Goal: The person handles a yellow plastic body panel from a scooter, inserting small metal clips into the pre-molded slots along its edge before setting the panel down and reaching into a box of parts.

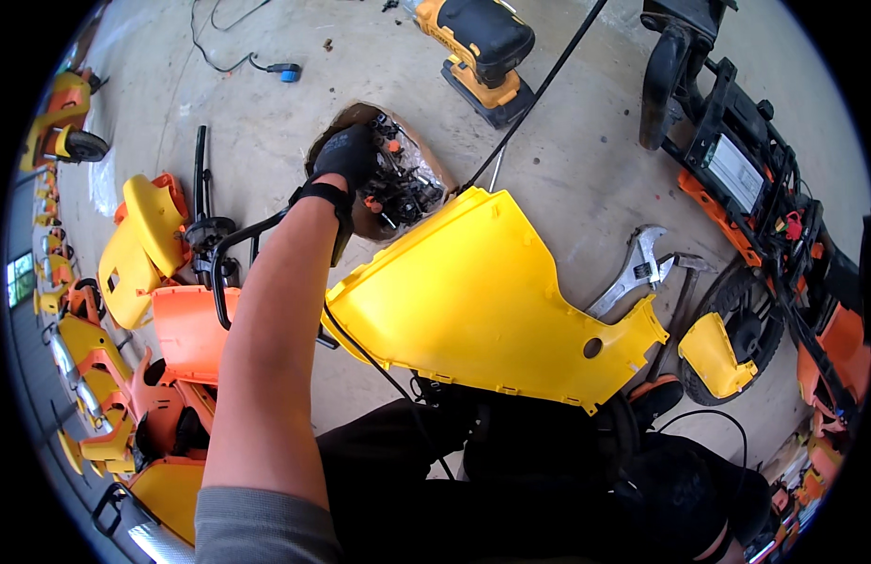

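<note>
One shallow brown cardboard box of small black and orange parts (409, 179) sits on the concrete floor (567, 160), straight ahead of the big yellow moulded plastic cover (473, 291); the black-gloved left hand (344, 153) dips in at its left edge, fingers curled down among the parts, whether gripping I cannot tell; right hand unseen

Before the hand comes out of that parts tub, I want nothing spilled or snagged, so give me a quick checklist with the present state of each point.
1. Left hand gloved: ok, black glove on.
2. Left hand's grip on a part inside the parts tub: cannot tell, fingers are buried among the small parts.
3. Tub sitting flat on the floor: ok.
4. Yellow panel clear of the tub: not ok, its top corner overlaps the tub rim.
5. Black cable clear of the tub: not ok, it runs close beside it.
6. Right hand: cannot tell, not in view.
</note>
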`<state>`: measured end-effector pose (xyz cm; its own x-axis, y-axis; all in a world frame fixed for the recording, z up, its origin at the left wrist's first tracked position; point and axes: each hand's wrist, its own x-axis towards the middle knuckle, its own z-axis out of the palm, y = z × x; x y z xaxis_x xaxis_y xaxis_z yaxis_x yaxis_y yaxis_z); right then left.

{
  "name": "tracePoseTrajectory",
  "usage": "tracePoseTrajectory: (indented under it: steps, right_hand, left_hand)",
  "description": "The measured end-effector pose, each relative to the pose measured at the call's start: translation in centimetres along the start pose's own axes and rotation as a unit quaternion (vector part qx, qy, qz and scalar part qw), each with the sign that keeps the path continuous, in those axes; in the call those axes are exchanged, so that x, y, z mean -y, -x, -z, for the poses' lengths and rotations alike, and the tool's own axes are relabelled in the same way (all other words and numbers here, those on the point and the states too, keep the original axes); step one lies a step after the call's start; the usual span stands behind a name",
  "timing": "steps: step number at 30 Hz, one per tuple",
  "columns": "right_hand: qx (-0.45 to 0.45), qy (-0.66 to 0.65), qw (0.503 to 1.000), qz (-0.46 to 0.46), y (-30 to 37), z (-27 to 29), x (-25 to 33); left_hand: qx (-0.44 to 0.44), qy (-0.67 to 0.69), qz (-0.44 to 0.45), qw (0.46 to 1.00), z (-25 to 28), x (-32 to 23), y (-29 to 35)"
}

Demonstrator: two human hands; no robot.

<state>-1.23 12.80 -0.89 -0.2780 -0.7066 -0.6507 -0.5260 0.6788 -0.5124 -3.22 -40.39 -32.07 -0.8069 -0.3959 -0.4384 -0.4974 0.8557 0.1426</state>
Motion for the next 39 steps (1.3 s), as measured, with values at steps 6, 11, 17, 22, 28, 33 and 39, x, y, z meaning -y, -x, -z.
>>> tracePoseTrajectory:
  steps: [6, 11, 17, 22, 28, 33, 39]
  right_hand:
    - [0.011, 0.013, 1.0, 0.007, -0.1, 0.3, 0.0]
    - [-0.005, 0.014, 1.0, 0.017, 0.1, 0.8, 0.2]
    - [0.004, 0.017, 1.0, 0.013, -0.1, 1.0, 0.5]
    - [-0.014, 0.016, 1.0, 0.02, -0.3, 1.0, 0.4]
    - [0.026, 0.008, 1.0, -0.001, -0.1, -0.3, -0.5]
    - [0.014, 0.014, 1.0, 0.009, -0.3, -0.4, -0.5]
    - [0.033, 0.01, 0.999, 0.004, -0.5, -0.3, -0.3]
  left_hand:
    - [-0.055, 0.06, -0.005, 0.997, -0.3, -0.2, 0.6]
    - [-0.056, 0.079, 0.008, 0.995, 0.8, -2.6, 1.3]
    - [-0.071, 0.056, -0.013, 0.996, -0.8, -2.8, 1.3]
    - [-0.042, 0.058, -0.021, 0.997, -0.3, -2.9, 0.5]
    - [-0.041, 0.075, 0.013, 0.996, -0.5, -1.5, -1.4]
    - [-0.076, 0.076, 0.069, 0.992, -1.2, -2.2, -0.9]
    - [-0.021, 0.074, 0.066, 0.995, 0.2, -3.0, -1.5]
